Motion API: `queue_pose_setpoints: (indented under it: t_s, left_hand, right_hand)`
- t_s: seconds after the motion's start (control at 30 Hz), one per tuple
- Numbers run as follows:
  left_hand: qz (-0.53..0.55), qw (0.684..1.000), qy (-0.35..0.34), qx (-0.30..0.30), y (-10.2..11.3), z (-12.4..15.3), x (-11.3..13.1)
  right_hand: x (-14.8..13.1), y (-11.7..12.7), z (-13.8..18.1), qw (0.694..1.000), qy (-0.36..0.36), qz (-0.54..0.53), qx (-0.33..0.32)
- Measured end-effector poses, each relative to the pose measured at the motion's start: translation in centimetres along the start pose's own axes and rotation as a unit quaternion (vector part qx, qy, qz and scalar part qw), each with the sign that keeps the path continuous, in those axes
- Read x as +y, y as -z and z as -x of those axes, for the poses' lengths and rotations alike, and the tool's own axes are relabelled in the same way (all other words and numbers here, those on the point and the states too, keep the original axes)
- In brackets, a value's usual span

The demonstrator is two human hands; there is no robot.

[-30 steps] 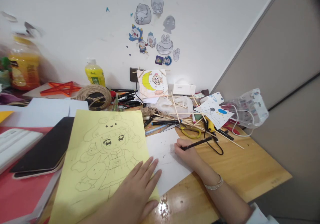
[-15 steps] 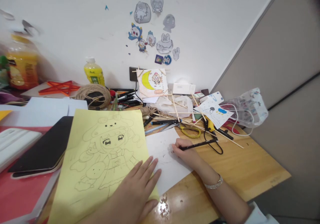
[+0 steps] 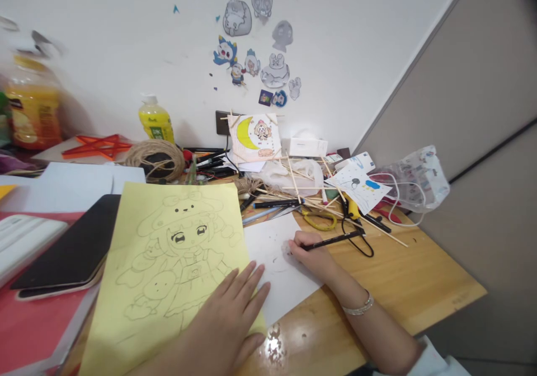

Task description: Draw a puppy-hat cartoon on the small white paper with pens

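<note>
My right hand [image 3: 312, 255] grips a black pen [image 3: 335, 240], its tip hidden behind the fingers over a white sheet of paper [image 3: 272, 281]. Faint marks show on that sheet. My left hand [image 3: 235, 309] lies flat with fingers spread, across the lower right of a yellow sheet [image 3: 113, 286] and the near edge of the white one. On the yellow sheet is a line drawing of a big-eyed girl in a dog-eared hat, with a small animal figure beside the girl. The yellow sheet overlaps the white sheet's left edge.
Behind the sheets lie thin wooden sticks [image 3: 314, 202], yellow-handled scissors [image 3: 319, 219] and several pens. A black tablet-like slab [image 3: 71, 253] rests at left, near a coil of twine [image 3: 155, 158] and a yellow drink bottle [image 3: 156, 121]. A clear plastic bag [image 3: 423, 180] sits at right.
The view has shifted very slightly, so the wall stickers and bottles sit a little further left and higher. Both hands and the pen stay almost where they were.
</note>
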State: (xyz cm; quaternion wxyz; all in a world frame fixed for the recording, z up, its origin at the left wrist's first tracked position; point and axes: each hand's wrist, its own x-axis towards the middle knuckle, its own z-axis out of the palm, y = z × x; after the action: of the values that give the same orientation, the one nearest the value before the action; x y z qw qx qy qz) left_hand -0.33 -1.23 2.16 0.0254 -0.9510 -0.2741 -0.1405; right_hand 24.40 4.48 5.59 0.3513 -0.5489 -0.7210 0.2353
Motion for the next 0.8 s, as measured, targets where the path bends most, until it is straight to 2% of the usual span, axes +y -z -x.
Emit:
queue_pose_setpoints:
  t_s: [0.27,0.47,0.8]
  left_hand:
    - [0.000,1.000,0.001,-0.025,0.40,-0.04,0.02]
    - [0.002,1.000,0.001,-0.015,0.22,-0.01,0.03]
    - [0.006,1.000,0.004,-0.030,0.16,-0.05,-0.09]
  right_hand:
    - [0.19,-0.08,0.01,1.000,0.010,-0.001,0.007]
    - [0.30,-0.25,0.04,0.999,0.019,0.004,0.030]
    - [0.39,-0.11,-0.07,1.000,0.018,0.007,0.023]
